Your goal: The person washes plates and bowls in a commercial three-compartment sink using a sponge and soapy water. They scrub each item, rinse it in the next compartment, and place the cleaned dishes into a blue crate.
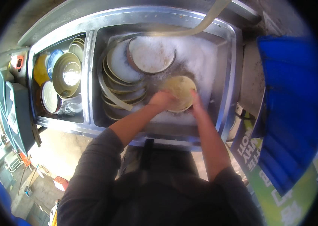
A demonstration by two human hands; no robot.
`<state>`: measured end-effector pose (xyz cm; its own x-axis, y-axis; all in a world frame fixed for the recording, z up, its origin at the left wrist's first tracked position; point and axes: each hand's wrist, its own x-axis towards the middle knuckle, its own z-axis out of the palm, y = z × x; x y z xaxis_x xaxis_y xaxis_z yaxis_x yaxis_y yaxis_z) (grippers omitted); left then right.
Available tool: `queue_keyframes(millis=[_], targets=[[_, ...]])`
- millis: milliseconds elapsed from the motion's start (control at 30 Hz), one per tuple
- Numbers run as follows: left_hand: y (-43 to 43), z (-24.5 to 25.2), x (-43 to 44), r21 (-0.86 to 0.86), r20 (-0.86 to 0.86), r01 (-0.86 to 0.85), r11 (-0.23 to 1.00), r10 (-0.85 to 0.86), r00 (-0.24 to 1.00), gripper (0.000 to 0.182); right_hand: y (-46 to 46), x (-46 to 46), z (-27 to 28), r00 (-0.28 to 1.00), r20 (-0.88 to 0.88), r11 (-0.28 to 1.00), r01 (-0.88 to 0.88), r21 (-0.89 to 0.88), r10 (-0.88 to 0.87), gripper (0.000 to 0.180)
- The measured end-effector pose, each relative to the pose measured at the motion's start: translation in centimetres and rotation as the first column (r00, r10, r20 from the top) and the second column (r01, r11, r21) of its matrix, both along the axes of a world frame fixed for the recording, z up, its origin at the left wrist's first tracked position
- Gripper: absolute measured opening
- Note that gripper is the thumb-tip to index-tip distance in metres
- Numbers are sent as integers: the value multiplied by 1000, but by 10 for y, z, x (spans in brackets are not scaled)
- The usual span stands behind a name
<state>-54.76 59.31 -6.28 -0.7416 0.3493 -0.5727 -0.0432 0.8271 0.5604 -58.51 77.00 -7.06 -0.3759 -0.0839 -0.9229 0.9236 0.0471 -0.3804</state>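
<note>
Over the foamy water of the large steel sink basin (226,84), a pale yellowish bowl (183,93) is tilted so that its inside faces me. My right hand (197,101) grips its right rim, thumb on the inner edge. At the bowl's left side is my left hand (163,100), its blurred fingers reaching over the inside; whether they hold a cloth or sponge cannot be made out. Just beyond stands a larger round vessel (152,58) with foam in it. Left of my hands, several plates (122,82) lie overlapped in the suds.
A translucent hose (204,26) enters from above and curves around the plates. Beyond the steel divider (89,76), the smaller basin holds a large bowl (68,73), a white-lined bowl (50,96) and a yellow dish (41,69). A blue panel (291,107) stands right of the sink.
</note>
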Motion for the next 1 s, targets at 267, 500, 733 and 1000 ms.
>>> queue_keyframes(millis=[267,500,733,1000], targets=[[20,4,-34,320,-463,215,923,-45,885,27,10,2,8,891,136,897,-413,-155,434,48],[-12,1,-41,1,132,-420,908,416,900,24,15,-2,2,927,-160,932,-355,-73,340,50],[36,-31,28,-296,901,-941,-162,278,-332,36,-12,33,-78,851,203,858,507,-80,-484,34],[-23,-17,5,40,510,-543,839,450,733,68,-5,13,-67,966,46,956,257,-141,-253,42]])
